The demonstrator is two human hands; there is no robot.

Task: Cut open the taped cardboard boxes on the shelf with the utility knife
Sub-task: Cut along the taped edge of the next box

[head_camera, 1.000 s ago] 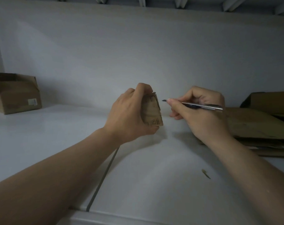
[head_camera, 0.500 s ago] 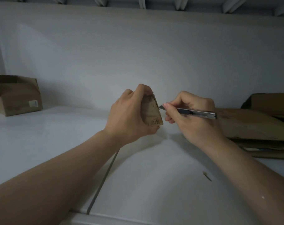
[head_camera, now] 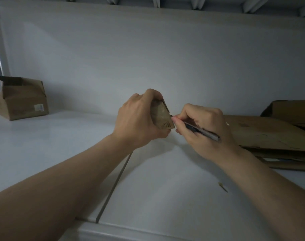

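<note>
Dimly, over the white shelf [head_camera: 43, 145], my left hand [head_camera: 137, 121] gripped the small brown cardboard box [head_camera: 161, 114] while my right hand [head_camera: 204, 126] pinched the silver utility knife [head_camera: 201, 131] against it.

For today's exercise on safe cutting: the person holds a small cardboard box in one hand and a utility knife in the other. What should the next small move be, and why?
Probably draw the utility knife along the box's edge, away from the left hand. The right hand has the tip at the right edge of the small cardboard box, which the left hand grips above the shelf.

Both forearms reach forward; left hand [head_camera: 139, 119] curled shut, right hand [head_camera: 204, 126] in a pen-like grip
</note>
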